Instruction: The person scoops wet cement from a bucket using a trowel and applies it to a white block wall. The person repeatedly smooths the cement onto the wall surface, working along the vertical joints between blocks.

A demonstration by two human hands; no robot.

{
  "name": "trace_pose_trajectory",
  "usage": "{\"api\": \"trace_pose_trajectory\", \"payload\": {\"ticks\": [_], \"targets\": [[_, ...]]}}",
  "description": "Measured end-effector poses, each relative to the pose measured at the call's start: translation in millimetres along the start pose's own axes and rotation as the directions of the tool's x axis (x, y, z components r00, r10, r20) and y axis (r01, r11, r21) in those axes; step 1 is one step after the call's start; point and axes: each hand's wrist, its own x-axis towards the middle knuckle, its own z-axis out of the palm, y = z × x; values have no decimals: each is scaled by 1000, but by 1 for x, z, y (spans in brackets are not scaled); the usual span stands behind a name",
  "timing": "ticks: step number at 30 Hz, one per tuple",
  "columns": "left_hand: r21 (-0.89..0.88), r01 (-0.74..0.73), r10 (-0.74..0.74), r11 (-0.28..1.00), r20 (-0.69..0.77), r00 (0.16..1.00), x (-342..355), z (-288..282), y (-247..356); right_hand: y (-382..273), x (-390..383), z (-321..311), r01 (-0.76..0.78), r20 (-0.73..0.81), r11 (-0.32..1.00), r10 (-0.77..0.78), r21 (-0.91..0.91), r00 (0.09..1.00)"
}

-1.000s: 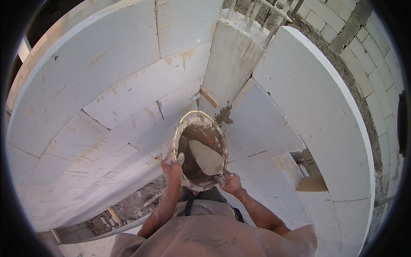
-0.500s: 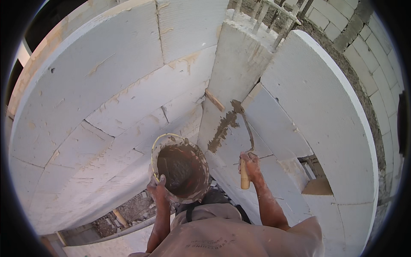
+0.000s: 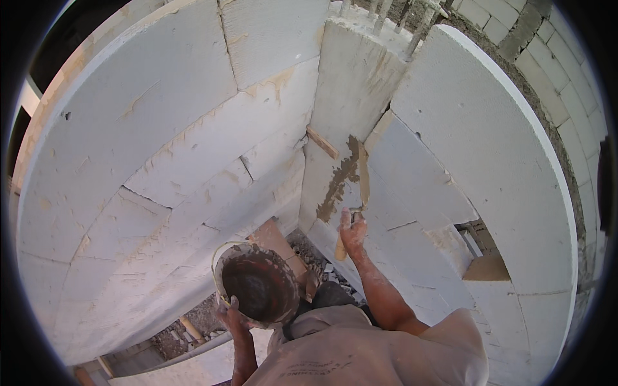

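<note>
My left hand grips the near-left rim of a mortar-stained bucket, held low in front of me. Wet grey mortar lies in its bottom. In my right hand, closed round the wooden handle, is a trowel. Its long blade points away from me, seen almost edge-on, beside the joint where the grey concrete column meets the right block wall. Just left of the blade, a dark, ragged patch of wet mortar clings to the column's face.
A white block wall rises on the left. A short wooden strip juts from the corner. Steel bars stick up from the column top. The right wall has a small opening. A brown board and rubble lie below.
The bucket has dropped lower and to the left with my left hand. My right hand has shifted left and slightly up, and the trowel blade has turned more upright beside the mortar patch.
</note>
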Motion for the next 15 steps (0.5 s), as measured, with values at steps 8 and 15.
{"api": "trace_pose_trajectory", "payload": {"ticks": [8, 15], "targets": [[70, 7, 17, 998, -332, 943, -18, 5, 3, 29, 19, -53, -508, 481, 815, 338, 280, 809], [-72, -60, 59, 996, -22, 998, -23, 15, 8, 15, -32, -28, -410, 349, 911, 374, 32, 859]]}}
